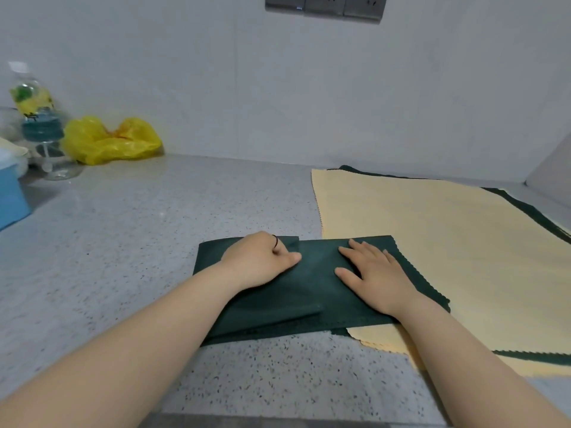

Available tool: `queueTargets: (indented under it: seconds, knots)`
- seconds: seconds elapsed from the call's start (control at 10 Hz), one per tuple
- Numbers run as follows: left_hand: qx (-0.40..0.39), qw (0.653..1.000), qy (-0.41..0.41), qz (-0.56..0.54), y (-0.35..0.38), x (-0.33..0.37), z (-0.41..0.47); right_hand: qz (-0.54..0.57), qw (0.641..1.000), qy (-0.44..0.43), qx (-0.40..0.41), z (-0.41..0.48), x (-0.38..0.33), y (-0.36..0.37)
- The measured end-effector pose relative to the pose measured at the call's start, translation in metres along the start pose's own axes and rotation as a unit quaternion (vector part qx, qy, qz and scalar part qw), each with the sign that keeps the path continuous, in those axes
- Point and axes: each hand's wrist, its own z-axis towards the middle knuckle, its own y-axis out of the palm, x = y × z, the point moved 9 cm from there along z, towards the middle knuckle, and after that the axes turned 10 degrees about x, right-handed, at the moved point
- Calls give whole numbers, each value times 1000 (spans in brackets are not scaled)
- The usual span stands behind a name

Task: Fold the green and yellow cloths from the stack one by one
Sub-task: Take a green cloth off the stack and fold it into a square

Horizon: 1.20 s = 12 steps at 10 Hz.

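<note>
From my remote station: a half-folded green cloth lies on the speckled grey surface. Its right end overlaps the near left corner of the stack, where a yellow cloth lies spread on top with dark green edges showing beneath. The right hand lies flat on the green cloth, its grip apart with fingers straight and spread, which I judge pins the layers against sliding. The left hand rests on the cloth's left half. Its fingers curl at a small flap on the far edge, the grip seemingly clamped on that layer, probably to square the next fold. At far left, against the plain pale wall, sit a crumpled yellow plastic bag, a clear bottle and a blue box. Wall sockets are mounted above.
</note>
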Motion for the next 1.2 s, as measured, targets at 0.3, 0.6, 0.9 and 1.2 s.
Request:
queueTargets:
  seconds: [0.3, 0.6, 0.9, 1.2]
  knots:
    - [-84, 959, 170, 212, 43, -1, -37, -2, 1000, 2, 5, 1, 0, 0]
    - [-66, 957, 177, 218, 47, -3, -36, 49, 992, 78, 90, 24, 40, -36]
    - [-18, 968, 169, 187, 29, 4, -20, 163, 961, 215, 57, 38, 90, -35]
    - [-71, 963, 121, 230, 46, -11, -10, 212, 953, 213, 39, 42, 86, -38]
